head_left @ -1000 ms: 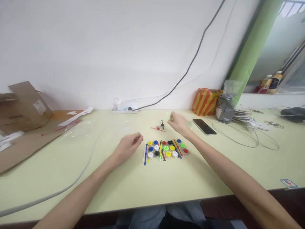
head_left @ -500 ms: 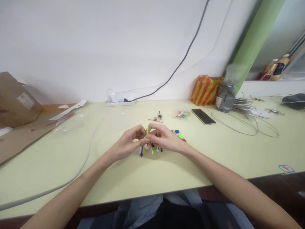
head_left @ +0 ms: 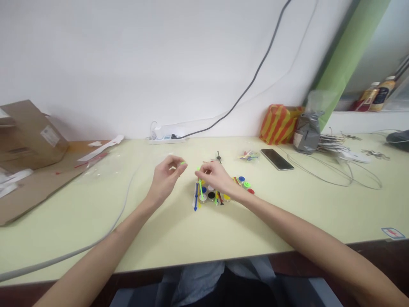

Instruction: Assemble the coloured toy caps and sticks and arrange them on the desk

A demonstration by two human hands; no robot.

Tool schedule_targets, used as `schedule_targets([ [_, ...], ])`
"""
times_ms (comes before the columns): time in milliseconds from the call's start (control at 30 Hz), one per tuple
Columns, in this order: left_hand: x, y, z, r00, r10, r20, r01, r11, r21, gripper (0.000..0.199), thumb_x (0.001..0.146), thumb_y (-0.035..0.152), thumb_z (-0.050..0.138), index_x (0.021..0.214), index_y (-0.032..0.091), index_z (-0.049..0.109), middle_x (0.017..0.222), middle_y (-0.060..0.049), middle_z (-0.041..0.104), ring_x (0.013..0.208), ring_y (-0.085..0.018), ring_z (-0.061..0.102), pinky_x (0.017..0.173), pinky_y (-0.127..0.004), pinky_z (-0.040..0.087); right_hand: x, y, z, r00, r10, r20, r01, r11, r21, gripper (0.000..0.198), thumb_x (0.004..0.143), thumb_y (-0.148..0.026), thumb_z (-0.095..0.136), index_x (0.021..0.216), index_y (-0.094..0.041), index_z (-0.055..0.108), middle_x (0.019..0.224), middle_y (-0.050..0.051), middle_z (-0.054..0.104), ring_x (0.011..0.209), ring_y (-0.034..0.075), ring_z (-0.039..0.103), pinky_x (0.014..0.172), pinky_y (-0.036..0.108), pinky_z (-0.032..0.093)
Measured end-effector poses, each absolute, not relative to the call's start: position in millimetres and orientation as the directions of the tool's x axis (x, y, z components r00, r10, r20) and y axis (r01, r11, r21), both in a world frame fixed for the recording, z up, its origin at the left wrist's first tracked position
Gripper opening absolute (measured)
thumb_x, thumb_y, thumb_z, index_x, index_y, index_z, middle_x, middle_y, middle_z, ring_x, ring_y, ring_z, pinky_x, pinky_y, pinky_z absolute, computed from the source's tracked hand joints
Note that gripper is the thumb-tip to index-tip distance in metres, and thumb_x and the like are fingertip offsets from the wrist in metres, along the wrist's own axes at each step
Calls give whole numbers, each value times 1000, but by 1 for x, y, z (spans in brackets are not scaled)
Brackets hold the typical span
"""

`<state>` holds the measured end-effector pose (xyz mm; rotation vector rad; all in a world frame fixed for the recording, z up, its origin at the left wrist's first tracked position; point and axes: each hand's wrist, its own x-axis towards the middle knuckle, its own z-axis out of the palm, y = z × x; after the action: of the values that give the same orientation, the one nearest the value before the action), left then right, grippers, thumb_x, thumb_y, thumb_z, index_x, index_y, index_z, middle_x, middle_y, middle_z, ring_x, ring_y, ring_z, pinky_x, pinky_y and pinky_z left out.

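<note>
My right hand (head_left: 214,175) pinches a bright green plastic arrow (head_left: 201,187), which hangs point down over the loose parts. Off to the left, my left hand (head_left: 166,177) is raised above the table with thumb and forefinger pinched on a small green piece (head_left: 182,163). Below the right hand lie a blue arrow (head_left: 196,198), a white disc (head_left: 203,198), a black disc (head_left: 211,196) and a yellow disc (head_left: 226,198). Beyond the right wrist sit a blue disc (head_left: 242,179), a green disc (head_left: 246,184) and a red disc (head_left: 251,191). The right hand hides some parts.
Behind the hands lies a black arrow (head_left: 219,157). A clear bag of coloured pieces (head_left: 248,156) and a phone (head_left: 277,159) are farther right. A striped bag (head_left: 277,123) and power strip (head_left: 167,139) stand by the wall. Cardboard (head_left: 35,183) and a cable (head_left: 96,238) lie left.
My hands, together half a second ago, are apart; the left has moved left with the small green piece. The green arrow stays in my right hand. More discs show below.
</note>
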<state>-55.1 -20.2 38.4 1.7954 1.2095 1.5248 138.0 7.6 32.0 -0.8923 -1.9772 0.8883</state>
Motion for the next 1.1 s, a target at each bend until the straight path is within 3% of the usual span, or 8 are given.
schedule_targets([
  [100, -65, -16, 41, -54, 885, 462, 293, -428, 855, 30, 81, 43, 75, 89, 16, 65, 85, -3, 62, 68, -13, 55, 62, -27, 48, 117, 5, 33, -495, 813, 307, 494, 554, -670, 31, 83, -27, 56, 54, -17, 50, 53, -2, 49, 55, 10, 44, 57, 25, 30],
  [200, -75, -13, 43, 70, 926, 371, 339, -371, 864, 33, 75, 45, 79, 86, 16, 64, 82, -4, 64, 71, -16, 60, 67, -30, 51, 106, 1, 35, -514, 821, 248, 640, 560, -525, 28, 78, -26, 56, 53, -18, 48, 52, -2, 47, 54, 11, 40, 55, 27, 25],
  [267, -81, -11, 45, 141, 932, 334, 378, -362, 852, 33, 75, 45, 77, 86, 17, 63, 83, -4, 64, 75, -18, 62, 68, -31, 52, 103, -1, 35, -494, 838, 231, 703, 541, -461, 26, 77, -26, 57, 54, -18, 49, 53, -1, 50, 55, 13, 39, 54, 28, 23],
  [433, -87, -12, 42, 137, 952, 274, 464, -306, 831, 26, 80, 40, 68, 89, 19, 58, 87, -2, 62, 71, -17, 65, 65, -30, 52, 111, -1, 36, -467, 849, 248, 752, 529, -393, 23, 76, -24, 58, 55, -19, 48, 56, 1, 52, 60, 15, 44, 57, 28, 24],
  [600, -88, -9, 31, 251, 962, 104, 676, -251, 693, 22, 81, 39, 61, 88, 18, 61, 71, -2, 62, 66, -19, 61, 59, -29, 47, 142, 2, 34, -413, 811, 415, 707, 572, -415, 27, 79, -19, 54, 56, -20, 40, 59, 2, 53, 68, 18, 51, 60, 28, 27],
  [867, -88, -7, 33, 341, 932, 125, 750, -349, 562, 31, 82, 49, 62, 79, 19, 69, 88, -5, 62, 78, -20, 57, 69, -30, 45, 175, 9, 28, -237, 829, 507, 673, 517, -529, 27, 83, -18, 51, 59, -21, 37, 59, -1, 53, 64, 17, 51, 64, 27, 30],
  [1100, -75, -12, 27, 371, 926, 71, 685, -324, 652, 33, 87, 52, 61, 92, 19, 67, 77, -2, 64, 70, -18, 55, 63, -28, 42, 169, 6, 26, -285, 807, 517, 680, 550, -485, 28, 86, -18, 51, 60, -21, 39, 65, 1, 57, 67, 16, 52, 65, 27, 30],
])
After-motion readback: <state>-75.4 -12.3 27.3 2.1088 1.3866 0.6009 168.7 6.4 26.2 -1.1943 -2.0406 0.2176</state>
